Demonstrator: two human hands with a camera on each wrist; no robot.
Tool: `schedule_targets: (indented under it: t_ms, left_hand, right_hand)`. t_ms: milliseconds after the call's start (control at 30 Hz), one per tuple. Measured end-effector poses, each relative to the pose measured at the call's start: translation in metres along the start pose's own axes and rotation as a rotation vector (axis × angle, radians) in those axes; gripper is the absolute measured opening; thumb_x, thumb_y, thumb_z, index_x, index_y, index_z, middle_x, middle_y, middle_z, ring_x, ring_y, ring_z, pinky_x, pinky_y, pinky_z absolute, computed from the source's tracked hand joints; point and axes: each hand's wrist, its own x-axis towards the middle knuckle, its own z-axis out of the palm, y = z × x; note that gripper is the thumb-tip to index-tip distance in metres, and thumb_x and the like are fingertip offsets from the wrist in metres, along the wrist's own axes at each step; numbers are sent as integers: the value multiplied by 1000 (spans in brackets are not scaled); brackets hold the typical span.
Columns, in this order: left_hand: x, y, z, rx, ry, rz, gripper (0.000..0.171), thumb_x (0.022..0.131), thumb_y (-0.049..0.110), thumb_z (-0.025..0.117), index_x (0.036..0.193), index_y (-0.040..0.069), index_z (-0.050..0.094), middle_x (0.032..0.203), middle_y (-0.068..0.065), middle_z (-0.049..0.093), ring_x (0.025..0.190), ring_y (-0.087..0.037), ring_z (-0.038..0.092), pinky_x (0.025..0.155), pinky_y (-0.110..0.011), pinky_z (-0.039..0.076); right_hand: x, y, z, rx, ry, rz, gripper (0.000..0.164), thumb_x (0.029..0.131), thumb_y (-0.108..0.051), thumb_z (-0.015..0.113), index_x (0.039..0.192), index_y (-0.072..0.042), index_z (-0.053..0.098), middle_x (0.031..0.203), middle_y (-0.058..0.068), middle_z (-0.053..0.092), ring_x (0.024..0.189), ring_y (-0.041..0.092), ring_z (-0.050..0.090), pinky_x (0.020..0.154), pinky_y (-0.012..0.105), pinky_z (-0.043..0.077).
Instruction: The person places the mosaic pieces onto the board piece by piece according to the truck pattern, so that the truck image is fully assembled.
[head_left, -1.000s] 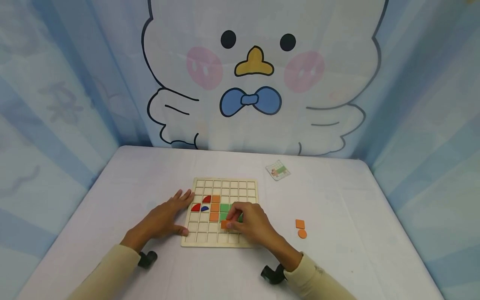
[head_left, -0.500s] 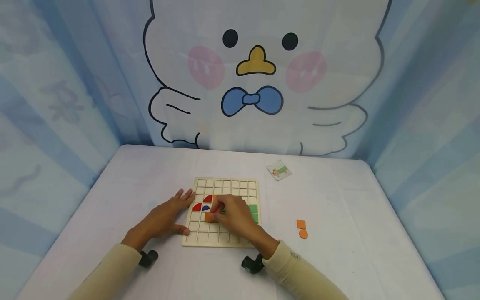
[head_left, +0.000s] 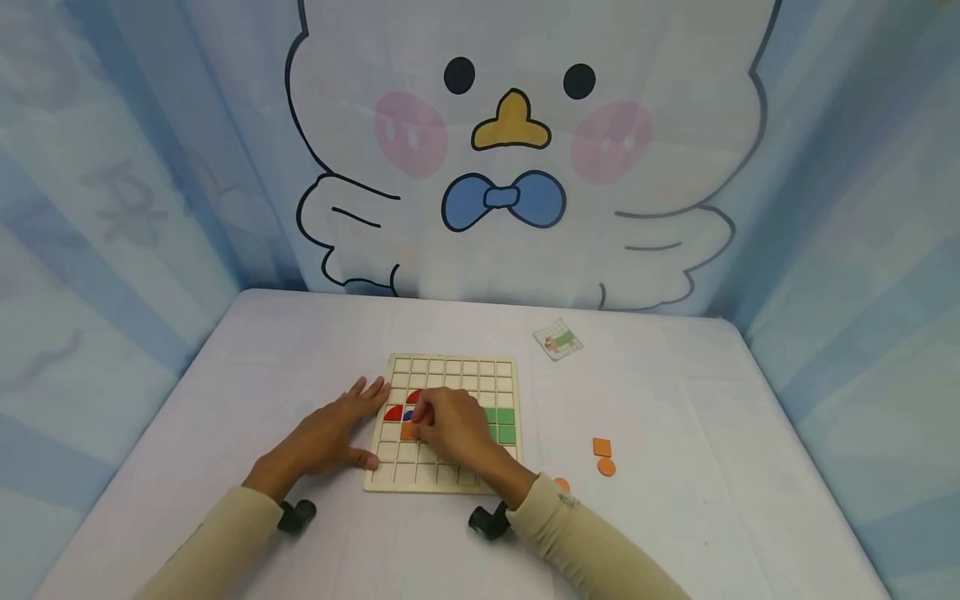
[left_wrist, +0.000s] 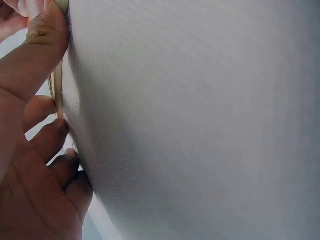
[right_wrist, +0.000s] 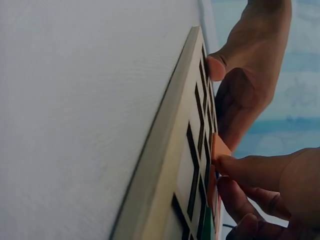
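Note:
A wooden grid board (head_left: 442,477) lies on the table. My right hand (head_left: 461,429) pinches an orange square tile (head_left: 407,431) between thumb and fingertips, at the cell just below the blue half-round piece (head_left: 408,414). In the right wrist view the orange tile (right_wrist: 220,147) stands tilted, one edge right at the grid. Spread along the board's left edge, my left hand (head_left: 333,433) touches the rim with its thumb (left_wrist: 47,27) and fingertips. Red quarter-round pieces (head_left: 393,413) and green squares (head_left: 506,416) sit in cells; my right hand hides the middle of the board.
To the right lie a loose orange square (head_left: 602,447) and an orange disc (head_left: 606,467). Another orange disc (head_left: 561,483) shows partly beside the right sleeve. Behind the board, a small printed card (head_left: 558,339) lies on the white tabletop (head_left: 712,417).
My right hand has moved left across the board with the orange tile, from the lower middle to the left part. An orange disc beside my right sleeve has come into sight. The left hand stays.

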Motion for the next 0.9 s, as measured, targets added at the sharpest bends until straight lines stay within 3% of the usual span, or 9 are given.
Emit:
schedule_targets:
  t_ms: [467, 900]
  left_hand:
    - [3, 3, 0, -1, -3, -6, 117, 77, 48, 91, 170, 16, 26, 178, -11, 20, 165, -45, 11, 125, -73, 26]
    - [1, 5, 0, 16, -2, -33, 117, 78, 44, 92, 170, 18, 24, 179, -10, 19, 166, -43, 10, 125, -73, 27]
  right_hand:
    - [-6, 8, -5, 16, -15, -40, 14, 87, -13, 88, 89, -19, 76, 74, -11, 65, 67, 2, 56, 59, 20, 44]
    - [-38, 31, -36, 35, 0, 16, 16, 85, -14, 89, 95, -18, 77, 78, -10, 67, 72, 5, 59, 64, 26, 47]
